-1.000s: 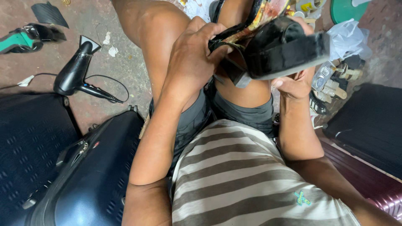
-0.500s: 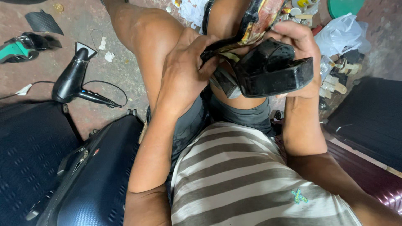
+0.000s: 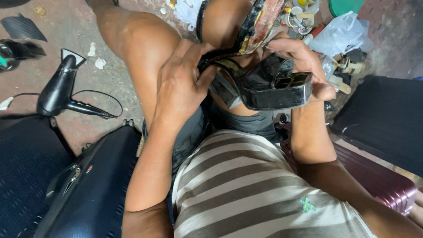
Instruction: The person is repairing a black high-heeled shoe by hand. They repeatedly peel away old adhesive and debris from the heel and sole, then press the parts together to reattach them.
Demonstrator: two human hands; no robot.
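Over the lap, seated on the floor: both hands closed on a black block-heeled shoe [image 3: 269,86].

Head view. Left hand [image 3: 180,86] clenched around the shoe's dark strap end, fingers curled in, thumb pressing near the sole edge. Right hand [image 3: 304,61] grasping the heel block from above and behind, fingers wrapped over its top. Shoe held in the air between the knees, just above the grey shorts [image 3: 194,132], heel toward the person's right. Floor [image 3: 110,75] rough, reddish concrete with scraps. Black hair dryer [image 3: 59,90] with cord lies to the left; dark blue suitcase [image 3: 92,185] just beside the left arm; maroon suitcase [image 3: 379,180] at right. Small pots and a white plastic bag [image 3: 339,37] lie beyond the right hand. Shoe glossy black, scuffed, sole lining worn and patchy.
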